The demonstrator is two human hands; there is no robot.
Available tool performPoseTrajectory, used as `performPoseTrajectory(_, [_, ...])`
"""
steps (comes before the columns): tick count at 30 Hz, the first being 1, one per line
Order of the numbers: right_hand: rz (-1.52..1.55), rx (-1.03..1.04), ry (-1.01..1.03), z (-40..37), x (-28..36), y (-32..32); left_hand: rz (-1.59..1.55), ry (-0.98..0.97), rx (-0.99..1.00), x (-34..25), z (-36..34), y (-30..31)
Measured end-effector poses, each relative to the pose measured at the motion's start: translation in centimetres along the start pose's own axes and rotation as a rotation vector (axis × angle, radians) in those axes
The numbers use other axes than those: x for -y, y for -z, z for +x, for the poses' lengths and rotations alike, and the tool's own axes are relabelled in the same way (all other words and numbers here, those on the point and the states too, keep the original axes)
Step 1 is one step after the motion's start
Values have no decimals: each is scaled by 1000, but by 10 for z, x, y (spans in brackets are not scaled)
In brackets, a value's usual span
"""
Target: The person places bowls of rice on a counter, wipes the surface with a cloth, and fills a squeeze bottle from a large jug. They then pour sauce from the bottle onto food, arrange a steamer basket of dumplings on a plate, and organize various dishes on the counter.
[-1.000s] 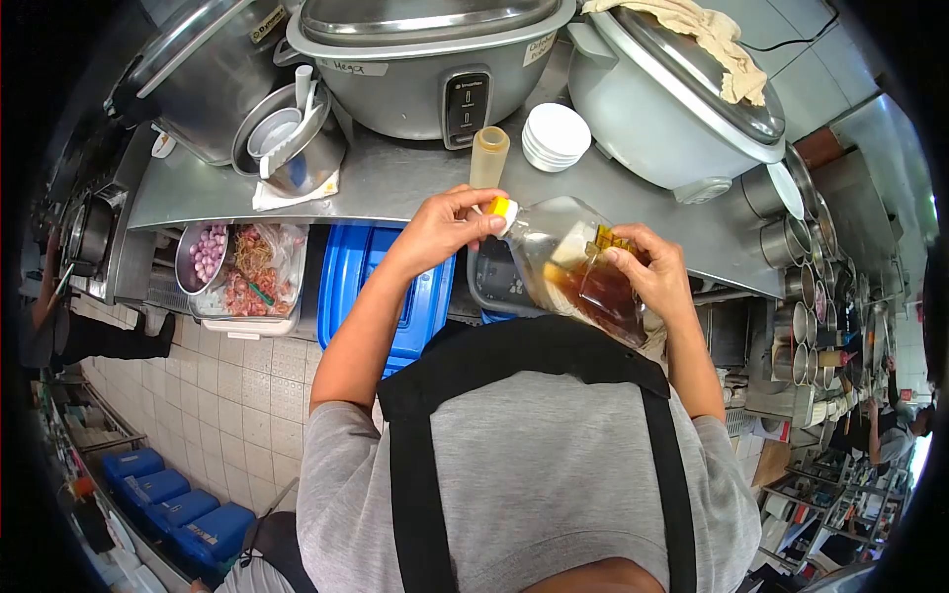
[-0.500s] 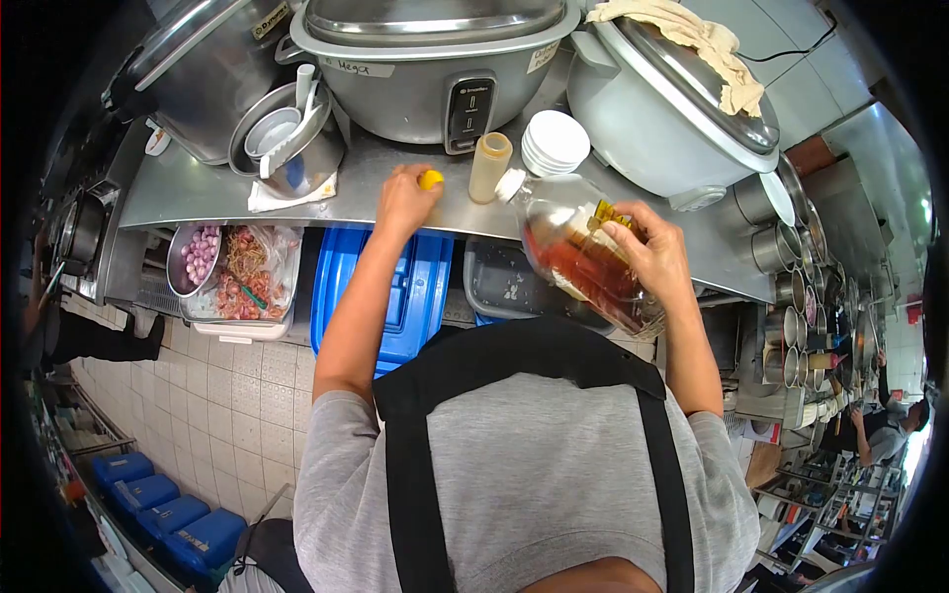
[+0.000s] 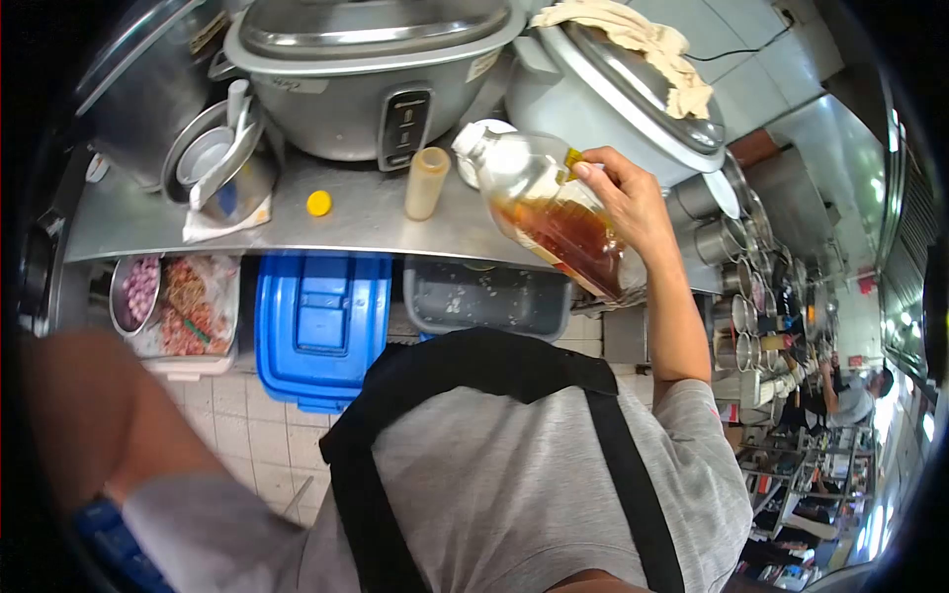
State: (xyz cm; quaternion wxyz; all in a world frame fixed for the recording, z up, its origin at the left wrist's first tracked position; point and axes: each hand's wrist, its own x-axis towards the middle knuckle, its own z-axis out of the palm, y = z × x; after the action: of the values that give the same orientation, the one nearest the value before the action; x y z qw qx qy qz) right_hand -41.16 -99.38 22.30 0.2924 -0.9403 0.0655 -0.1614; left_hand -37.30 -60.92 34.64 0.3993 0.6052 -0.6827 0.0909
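Can't see left hand or tell its fingers' state. Far left of fingers on right hand (image 3: pixel 633 203), note yellow cap (image 3: pixel 318 204); nearer left, upright beige bottle (image 3: pixel 427 185). Clamps jug (image 3: pixel 563 225) in those nearer fingers; lies left-below them, slanting neck-up leftward beside bottle. Looks clear, part-filled reddish-brown.

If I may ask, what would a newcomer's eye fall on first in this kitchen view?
Probably the large clear bottle of red-brown liquid, held tilted by the right hand near the counter's front edge. Next might come the bright blue lidded bin below, then the small yellow cap on the steel counter, left of the narrow upright bottle.
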Motion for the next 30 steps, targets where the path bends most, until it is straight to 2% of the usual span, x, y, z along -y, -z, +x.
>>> performPoseTrajectory(4, [-48,4,-44,12,-5,7,-31,6,294,11,-7,-35])
performPoseTrajectory(7, [-112,61,-121,15,4,9,-40,51,375,24,-11,-59])
performPoseTrajectory(10, [-67,20,31,16,-2,0,-32,87,403,34,-15,-73])
performPoseTrajectory(11, [-116,78,-62,16,15,5,-31,101,411,36,-17,-75])
performPoseTrajectory(12, [-98,72,-35,18,12,1,-38,107,415,39,-19,-78])
performPoseTrajectory(16, [-125,70,27,22,7,-4,-49,137,412,47,-25,-84])
performPoseTrajectory(19, [-109,123,-52,25,15,0,-58,143,413,49,-26,-87])
performPoseTrajectory(23, [-185,106,21,28,20,4,-33,150,387,51,-26,-89])
performPoseTrajectory(24, [-183,92,92,29,14,2,-27,155,370,52,-25,-89])
performPoseTrajectory(25, [-183,102,127,31,10,3,-26,159,341,52,-24,-87])
performPoseTrajectory(27, [-144,114,41,29,18,3,-11,146,276,51,-22,-82])
performPoseTrajectory(28, [-174,76,162,31,7,0,6,104,227,46,-21,-77])
performPoseTrajectory(30, [-202,99,116,32,13,-1,26,-12,104,28,-19,-63])
